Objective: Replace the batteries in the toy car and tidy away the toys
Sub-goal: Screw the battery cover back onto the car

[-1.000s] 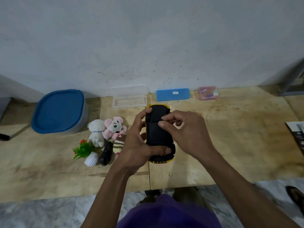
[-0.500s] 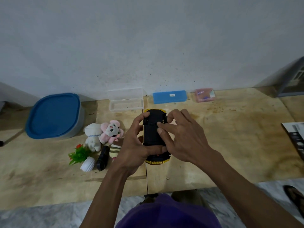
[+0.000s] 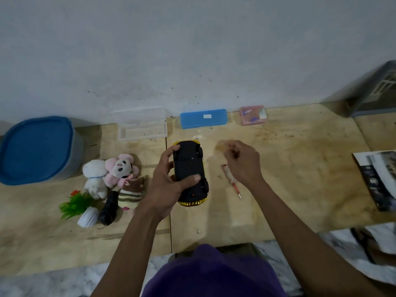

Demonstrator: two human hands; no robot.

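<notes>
The left hand (image 3: 169, 185) grips the toy car (image 3: 191, 172) belly-up above the table (image 3: 289, 189), thumb across the black underside, likely to expose the battery cover. The right hand (image 3: 243, 162), fingers loosely curled, hovers over the screwdriver (image 3: 232, 183); whether it pinches anything is unclear. The blue case (image 3: 203, 118) label is unreadable.
</notes>
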